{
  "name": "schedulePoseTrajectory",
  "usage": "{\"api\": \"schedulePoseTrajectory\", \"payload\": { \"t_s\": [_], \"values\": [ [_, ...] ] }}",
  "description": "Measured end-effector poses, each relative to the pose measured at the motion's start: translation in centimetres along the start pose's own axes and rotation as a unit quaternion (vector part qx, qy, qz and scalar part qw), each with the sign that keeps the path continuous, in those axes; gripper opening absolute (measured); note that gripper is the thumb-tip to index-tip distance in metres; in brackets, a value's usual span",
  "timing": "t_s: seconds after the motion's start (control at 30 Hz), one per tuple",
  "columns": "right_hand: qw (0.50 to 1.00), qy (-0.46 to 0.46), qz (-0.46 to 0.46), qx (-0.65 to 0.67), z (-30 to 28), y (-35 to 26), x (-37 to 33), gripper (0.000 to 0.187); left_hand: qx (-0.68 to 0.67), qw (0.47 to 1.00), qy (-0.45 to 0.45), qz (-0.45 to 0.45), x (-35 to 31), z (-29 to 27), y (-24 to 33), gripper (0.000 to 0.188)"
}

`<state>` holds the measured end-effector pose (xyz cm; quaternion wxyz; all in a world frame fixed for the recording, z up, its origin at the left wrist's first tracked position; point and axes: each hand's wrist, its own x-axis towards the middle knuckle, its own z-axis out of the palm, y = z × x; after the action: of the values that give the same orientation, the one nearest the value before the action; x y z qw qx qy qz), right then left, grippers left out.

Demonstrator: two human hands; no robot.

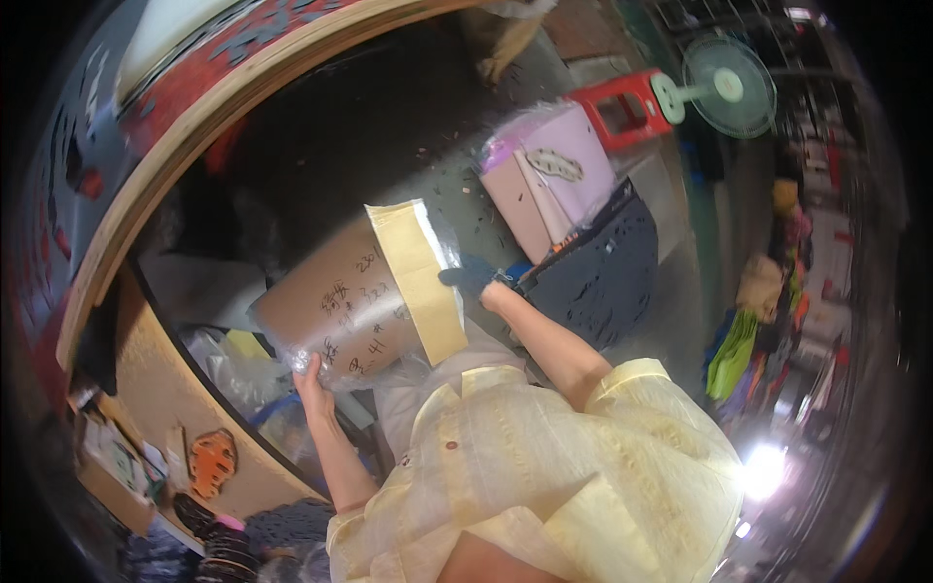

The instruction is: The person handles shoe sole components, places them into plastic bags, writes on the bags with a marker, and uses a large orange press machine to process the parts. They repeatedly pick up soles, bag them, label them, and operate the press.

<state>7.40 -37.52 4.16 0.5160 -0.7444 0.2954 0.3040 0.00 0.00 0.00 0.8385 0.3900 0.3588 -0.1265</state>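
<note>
A brown cardboard pattern sheet or package [335, 291] in clear plastic lies tilted across my lap, with handwriting in dark marker on it. Along its right end runs a pale yellow strip [420, 277] with a white edge; whether it is paper or tape I cannot tell. My left hand [313, 389], bare, pinches the crumpled plastic at the near left corner. On the right edge, my right hand [471, 279] wears a dark glove and closes over the border beside the yellow strip. Its fingers partly hide that edge.
Plastic-wrapped pink and lilac pieces [549, 175] stand ahead right, beside dark navy pieces [593, 272]. Behind them are a red stool [622, 109] and a fan [729, 85]. A table's wooden edge [185, 126] curves along the left. Clear plastic bags [228, 374] lie near my left arm.
</note>
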Motion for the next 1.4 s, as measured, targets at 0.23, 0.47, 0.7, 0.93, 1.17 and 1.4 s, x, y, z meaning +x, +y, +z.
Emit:
{"api": "schedulePoseTrajectory", "payload": {
  "t_s": [0.23,0.47,0.7,0.93,1.17,1.4],
  "values": [
    [0.961,0.209,0.003,0.181,-1.1,3.4,-4.3,0.057,0.136,0.976,-0.157,-0.056,7.0,8.0,3.7,0.053],
    [0.906,0.296,-0.062,0.297,-8.9,7.8,-9.6,0.052,0.169,0.954,-0.239,-0.063,3.2,18.9,-0.2,0.049],
    [0.851,0.374,-0.053,0.365,-16.6,10.3,-16.6,0.049,0.216,0.908,-0.349,-0.081,-0.6,30.1,-3.9,0.046],
    [0.735,0.442,-0.126,0.499,-25.0,18.0,-22.2,0.064,0.321,0.813,-0.473,-0.115,-2.9,46.7,-12.5,0.047],
    [0.649,0.547,-0.052,0.526,-21.9,27.1,-19.8,0.055,0.459,0.756,-0.439,-0.158,-3.9,50.7,-18.3,0.052],
    [0.655,0.433,0.044,0.618,-18.1,29.0,-18.3,0.058,0.467,0.769,-0.373,-0.225,-1.8,45.4,-19.2,0.037]
  ]
}}
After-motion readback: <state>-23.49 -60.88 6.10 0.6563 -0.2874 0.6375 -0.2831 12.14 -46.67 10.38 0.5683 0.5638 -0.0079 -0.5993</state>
